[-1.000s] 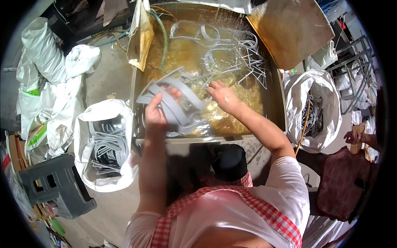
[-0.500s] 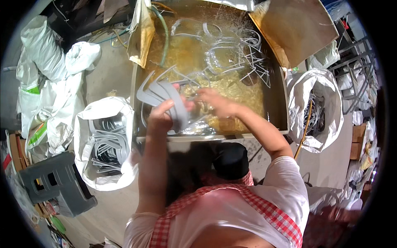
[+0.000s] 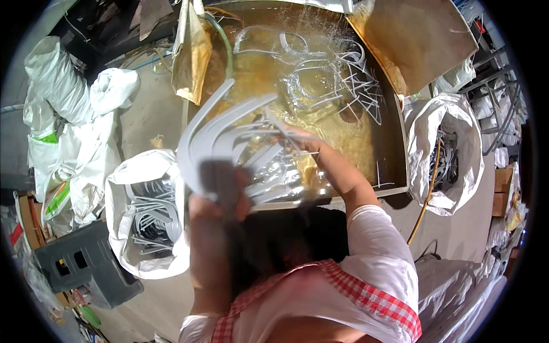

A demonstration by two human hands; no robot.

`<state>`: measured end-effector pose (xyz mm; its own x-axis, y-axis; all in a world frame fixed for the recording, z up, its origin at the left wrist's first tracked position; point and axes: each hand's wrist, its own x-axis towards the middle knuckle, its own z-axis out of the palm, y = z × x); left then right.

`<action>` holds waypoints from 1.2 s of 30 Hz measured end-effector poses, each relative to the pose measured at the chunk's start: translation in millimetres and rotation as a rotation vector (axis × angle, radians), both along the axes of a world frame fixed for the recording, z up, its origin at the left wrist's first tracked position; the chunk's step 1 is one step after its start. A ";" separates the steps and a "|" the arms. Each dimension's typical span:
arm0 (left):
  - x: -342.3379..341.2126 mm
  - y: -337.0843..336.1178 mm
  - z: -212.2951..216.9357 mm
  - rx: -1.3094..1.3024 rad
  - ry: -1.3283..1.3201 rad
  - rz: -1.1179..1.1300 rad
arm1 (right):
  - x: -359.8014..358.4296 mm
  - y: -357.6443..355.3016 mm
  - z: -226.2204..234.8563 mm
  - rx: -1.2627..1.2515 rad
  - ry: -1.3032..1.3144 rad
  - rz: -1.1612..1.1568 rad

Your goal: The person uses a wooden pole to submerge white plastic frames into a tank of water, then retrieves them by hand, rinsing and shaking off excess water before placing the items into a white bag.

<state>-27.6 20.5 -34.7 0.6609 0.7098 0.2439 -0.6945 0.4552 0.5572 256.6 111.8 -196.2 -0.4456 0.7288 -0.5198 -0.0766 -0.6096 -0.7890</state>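
Grey curved strips (image 3: 211, 134) have just been drawn toward the body: the bunch now fans out above the near left corner of the water-filled basin (image 3: 393, 146), and looks to be lifted clear of the water as one bundle. The left hand (image 3: 223, 197), blurred and partly in shadow, is closed around its lower end, over the basin's near edge. The right hand (image 3: 294, 137) sits at the thinner strips on the bundle's right side — whether its fingers grip them, I cannot tell.

Half a second ago the bundle was farther in from that edge, and the right hand was beside it over the water. A thin piece (image 3: 384, 184) now shows by the near right corner, while the loose strips (image 3: 357, 80) toward the far right corner lie much as before.
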 end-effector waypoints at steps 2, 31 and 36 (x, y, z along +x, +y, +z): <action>-13.4 -0.8 -2.1 0.041 -0.050 -0.005 | -4.8 5.7 -4.5 0.058 0.058 0.147; 82.3 16.5 4.5 -0.235 0.669 0.412 | -58.4 -82.1 245.2 1.012 -0.688 -0.171; 81.3 24.0 -3.9 -0.016 0.920 0.537 | -64.7 -109.4 255.0 1.594 -0.654 -0.037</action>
<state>53.6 44.5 -38.5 0.1854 0.9618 -0.2014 -0.1211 0.2258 0.9666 191.8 2.4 58.8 -0.4437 0.6703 0.5949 0.4840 0.7379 -0.4704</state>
